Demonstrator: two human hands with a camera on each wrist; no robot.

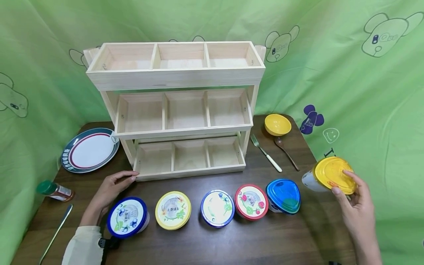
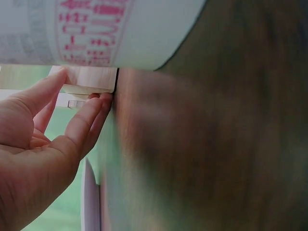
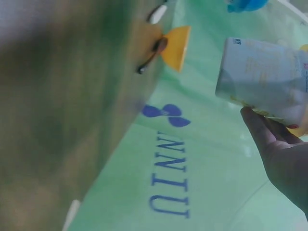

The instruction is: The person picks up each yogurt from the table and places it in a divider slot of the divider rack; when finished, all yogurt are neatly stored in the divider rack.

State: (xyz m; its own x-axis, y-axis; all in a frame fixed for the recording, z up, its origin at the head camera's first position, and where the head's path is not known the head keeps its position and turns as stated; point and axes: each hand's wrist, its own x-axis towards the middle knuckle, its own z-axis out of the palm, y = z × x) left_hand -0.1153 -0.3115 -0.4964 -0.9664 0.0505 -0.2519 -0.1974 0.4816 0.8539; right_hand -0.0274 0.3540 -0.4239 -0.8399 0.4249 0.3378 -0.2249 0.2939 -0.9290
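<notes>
At the right, my right hand (image 1: 359, 206) grips a white tub with a yellow lid (image 1: 334, 175) by its lid, thumb on one side and fingers on the other. The tub is raised and tilted; its pale side (image 3: 262, 79) shows in the right wrist view. My left hand (image 1: 110, 189) holds the front left corner of the bottom tray (image 1: 192, 173) of a three-tier wooden rack (image 1: 175, 80). In the left wrist view, the thumb and fingers (image 2: 84, 118) lie on either side of that corner. A blue-lidded tub (image 1: 127, 217) stands beside the left wrist.
In front of the rack stand a yellow-lidded tub (image 1: 173, 210), a blue-rimmed tub (image 1: 217, 208), a red-rimmed tub (image 1: 251, 202) and a blue-topped tub (image 1: 283, 196). A plate (image 1: 91, 151), spice jar (image 1: 55, 191) and metal stick (image 1: 56, 233) lie left; a fork (image 1: 266, 154), spoon (image 1: 286, 152) and yellow bowl (image 1: 277, 125) right.
</notes>
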